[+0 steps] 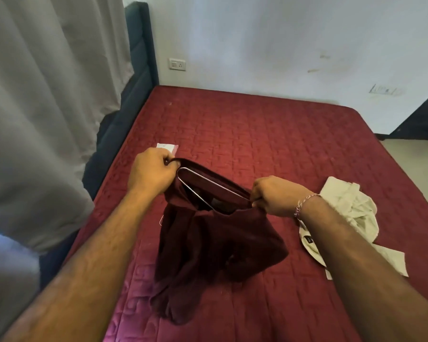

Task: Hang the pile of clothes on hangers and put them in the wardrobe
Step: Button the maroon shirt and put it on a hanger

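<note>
a home bedroom is shown, as indicated by a bed (269, 134) covered with a quilted maroon spread, a dark padded headboard (140, 77), grey curtains (42, 95), a wall socket (177, 64) and clothes (351, 213) laid out.

single head-worn view, forward and down, close over the bed (282, 134)

Bed (269, 134) with a dark red quilted cover, stitched in block pattern, set against a white wall at the far side and a dark blue headboard (139, 77) on the left; cream shirt (351, 213) lies crumpled on the right part of the cover, dark label showing; small white-and-pink packet (168, 146) lies flat left of centre; lower folds of the maroon garment (208, 255) rest on the cover in the middle.
</note>
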Available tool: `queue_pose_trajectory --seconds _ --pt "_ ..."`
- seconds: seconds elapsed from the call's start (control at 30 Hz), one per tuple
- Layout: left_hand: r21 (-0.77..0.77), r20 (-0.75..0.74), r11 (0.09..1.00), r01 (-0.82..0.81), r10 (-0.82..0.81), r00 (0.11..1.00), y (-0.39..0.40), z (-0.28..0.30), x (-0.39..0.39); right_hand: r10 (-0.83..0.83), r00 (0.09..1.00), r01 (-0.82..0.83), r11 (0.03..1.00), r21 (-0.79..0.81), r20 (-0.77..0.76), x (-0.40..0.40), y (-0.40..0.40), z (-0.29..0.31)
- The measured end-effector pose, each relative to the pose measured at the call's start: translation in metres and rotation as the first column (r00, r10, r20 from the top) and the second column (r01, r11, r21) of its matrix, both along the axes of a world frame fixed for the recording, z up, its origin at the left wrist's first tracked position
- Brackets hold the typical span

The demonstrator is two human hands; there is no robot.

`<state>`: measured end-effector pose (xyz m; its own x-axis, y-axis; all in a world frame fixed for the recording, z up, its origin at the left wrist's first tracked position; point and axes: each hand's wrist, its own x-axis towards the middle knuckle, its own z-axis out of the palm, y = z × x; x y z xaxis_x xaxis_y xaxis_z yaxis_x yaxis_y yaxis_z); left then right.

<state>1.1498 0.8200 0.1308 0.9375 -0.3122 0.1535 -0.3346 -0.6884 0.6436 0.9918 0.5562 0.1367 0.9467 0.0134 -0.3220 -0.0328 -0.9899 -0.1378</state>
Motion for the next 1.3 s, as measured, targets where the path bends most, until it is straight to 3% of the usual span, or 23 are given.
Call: queue_pose_trajectory --seconds 0.17,0.3,0.37,0.47,0.57,0.63,0.77,0.87,0.97,1.07,1.13,1.23,1.3 --pt "0.063 0.065 0.998 -0.002 -0.003 0.998 -0.009 0.009 -0.026 0.041 0.983 -0.09 0.957 -0.276 -0.179 0.004 0.02 0.019" --pt "0.034 0.033 0.999 0.028 -0.029 0.999 -0.013 0.018 -0.034 0.029 0.958 -0.138 0.919 -0.369 -0.285 0.005 0.034 0.019" --pt "-0.002 -0.001 0.999 0.042 -0.042 0.999 -0.012 0.019 -0.036 0.043 0.976 -0.13 0.904 -0.408 -0.215 0.005 0.038 0.025" --pt "-0.187 -0.008 0.98 0.071 -0.074 0.997 -0.028 0.02 -0.06 0.07 0.997 -0.054 0.905 -0.422 0.021 0.008 0.041 0.028" --pt "-0.304 -0.078 0.925 0.229 -0.264 0.961 -0.05 0.016 -0.088 0.004 0.981 0.037 0.977 -0.21 0.194 0.013 0.046 0.025" --pt "-0.293 -0.111 0.901 0.32 -0.365 0.924 -0.053 0.011 -0.092 -0.014 0.975 0.034 0.996 -0.086 0.224 0.016 0.044 0.023" --pt "-0.095 0.02 0.919 0.382 -0.382 0.924 -0.034 0.009 -0.089 -0.138 0.965 0.103 0.982 0.159 0.223 0.015 0.024 0.022" --pt "0.139 0.125 0.889 0.435 -0.452 0.883 -0.019 0.016 -0.098 -0.111 0.959 0.057 0.976 0.21 0.259 0.013 0.014 0.023" --pt "0.432 0.355 0.842 0.322 -0.487 0.798 -0.012 0.015 -0.113 -0.025 0.962 -0.028 0.981 0.19 0.273 0.016 0.014 0.032" --pt "0.588 0.444 0.749 0.306 -0.615 0.652 -0.012 0.018 -0.117 0.064 0.968 -0.11 0.977 0.182 0.242 0.02 0.015 0.05" --pt "0.681 0.372 0.651 0.335 -0.702 0.607 -0.016 0.023 -0.105 0.118 0.971 -0.159 0.968 0.193 0.207 0.024 0.017 0.062" --pt "0.795 0.135 0.496 0.349 -0.706 0.696 -0.024 0.036 -0.089 0.172 0.972 -0.201 0.962 0.183 0.161 0.032 0.019 0.076" --pt "0.779 0.019 0.475 0.41 -0.671 0.741 -0.03 0.04 -0.088 0.196 0.973 -0.216 0.96 0.178 0.126 0.038 0.023 0.077"
